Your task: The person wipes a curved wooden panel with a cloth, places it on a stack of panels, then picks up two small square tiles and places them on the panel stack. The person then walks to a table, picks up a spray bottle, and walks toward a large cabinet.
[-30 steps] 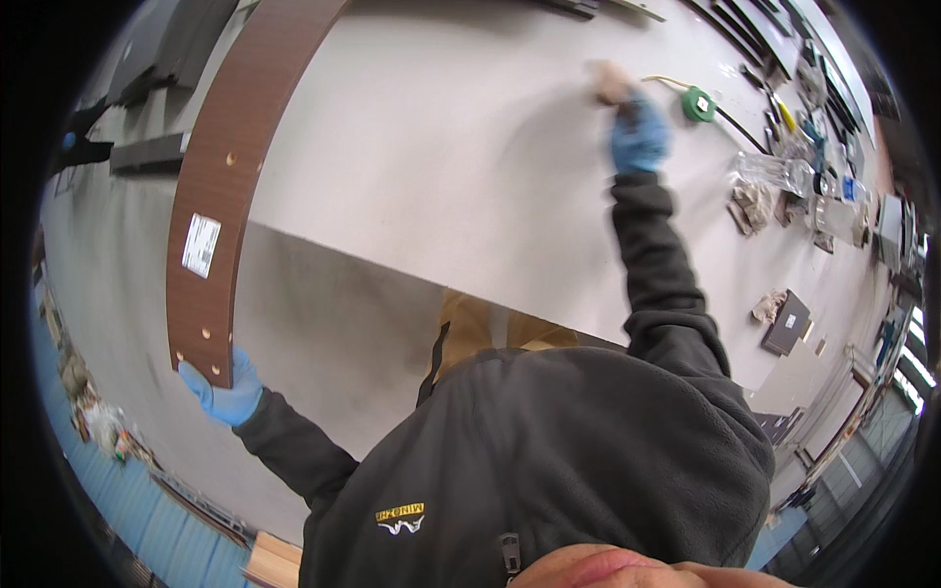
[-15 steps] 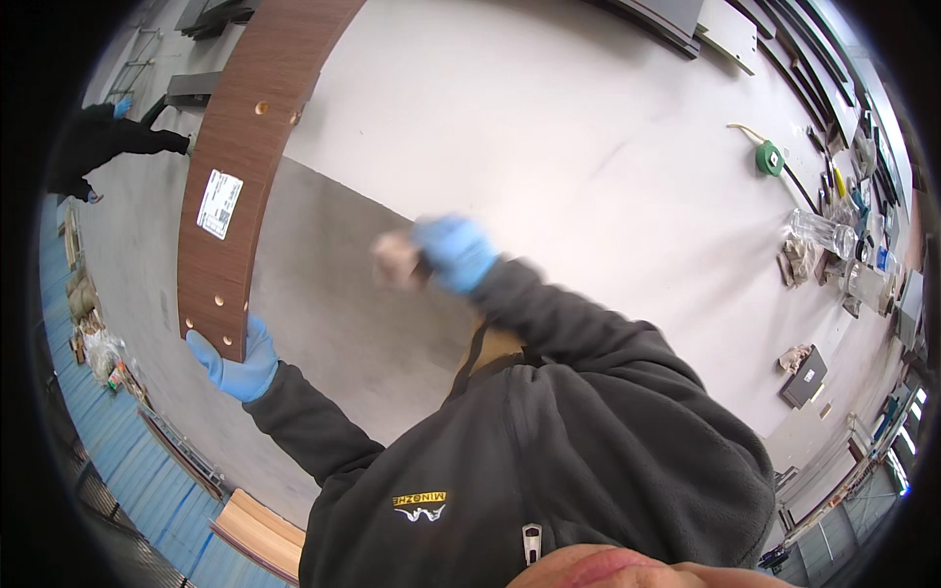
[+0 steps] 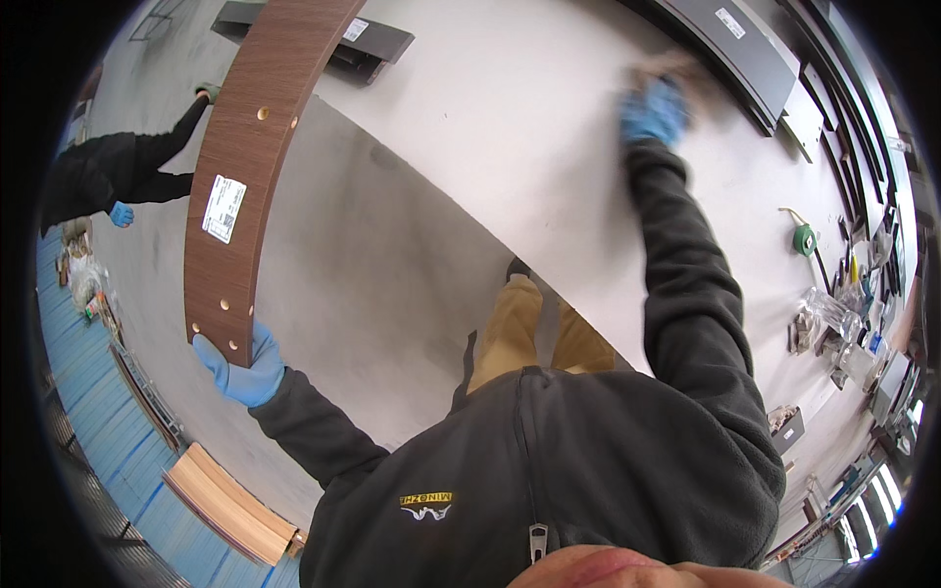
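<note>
My left hand [image 3: 245, 370], in a blue glove, grips the near end of a long brown wood-grain panel [image 3: 227, 142]. The panel rises away from me, with several drilled holes and a white label on its face; its far end runs out of the picture. Stretched forward over the white tabletop [image 3: 510, 127], my right hand [image 3: 653, 116] is also blue-gloved and blurred by motion. A crumpled tan cloth [image 3: 676, 69], smeared as well, is in its fingers. The cloth is near the edge of a dark grey board [image 3: 735, 49].
A green tape measure [image 3: 804, 240] and clear plastic bottles [image 3: 833, 312] lie at the right among dark strips. Another dark board [image 3: 392, 47] is behind the panel. A co-worker in black [image 3: 108, 171] stands at far left. Pale brown boards [image 3: 230, 500] are stacked lower left.
My right hand has swung from in front of my body to far forward and right over the tabletop, carrying the cloth. The left hand still holds the panel. My view has shifted; the co-worker's arm is extended.
</note>
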`<state>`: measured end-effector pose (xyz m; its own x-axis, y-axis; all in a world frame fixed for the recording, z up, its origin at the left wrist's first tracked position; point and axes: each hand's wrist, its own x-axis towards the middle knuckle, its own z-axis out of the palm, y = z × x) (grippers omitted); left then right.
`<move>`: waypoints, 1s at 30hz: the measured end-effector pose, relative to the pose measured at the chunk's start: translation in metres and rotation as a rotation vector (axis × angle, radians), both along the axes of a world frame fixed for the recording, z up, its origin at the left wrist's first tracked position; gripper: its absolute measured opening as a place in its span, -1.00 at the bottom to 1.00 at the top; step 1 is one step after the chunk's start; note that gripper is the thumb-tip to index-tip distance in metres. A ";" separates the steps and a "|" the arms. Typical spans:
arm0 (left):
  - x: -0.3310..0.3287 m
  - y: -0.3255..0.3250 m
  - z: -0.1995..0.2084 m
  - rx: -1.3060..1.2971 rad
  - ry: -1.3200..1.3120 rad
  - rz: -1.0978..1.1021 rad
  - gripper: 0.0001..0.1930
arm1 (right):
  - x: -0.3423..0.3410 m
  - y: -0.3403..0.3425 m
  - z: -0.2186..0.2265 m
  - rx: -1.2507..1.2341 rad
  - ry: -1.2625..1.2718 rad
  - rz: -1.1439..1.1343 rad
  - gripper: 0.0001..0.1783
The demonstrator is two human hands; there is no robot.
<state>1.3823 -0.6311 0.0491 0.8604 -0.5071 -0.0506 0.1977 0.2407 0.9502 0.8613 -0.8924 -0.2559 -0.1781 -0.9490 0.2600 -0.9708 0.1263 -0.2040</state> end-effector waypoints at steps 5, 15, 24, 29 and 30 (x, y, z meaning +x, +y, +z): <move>-0.001 -0.004 0.000 0.088 -0.033 0.033 -0.38 | 0.262 0.069 0.012 0.021 -0.517 0.851 -0.49; 0.019 -0.001 0.000 0.488 -1.513 -0.107 -0.40 | 0.216 0.184 0.022 -0.043 -0.279 1.008 -0.84; -0.055 -0.061 0.030 0.183 -0.966 -0.404 -0.38 | -0.008 0.395 0.133 0.930 -0.954 0.421 -0.62; -0.096 -0.077 0.051 0.075 -1.008 -0.460 -0.41 | -0.043 0.380 0.182 0.523 -1.715 -0.449 -0.71; -0.103 -0.080 0.053 0.052 -0.985 -0.481 -0.41 | -0.043 0.374 0.183 0.395 -1.504 -0.375 -0.72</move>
<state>1.2795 -0.7107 0.1025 0.2483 -0.8178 0.5192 -0.5911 0.2967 0.7501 0.8188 -0.5186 -0.0726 -0.2617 -0.7567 -0.5991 0.1704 0.5748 -0.8004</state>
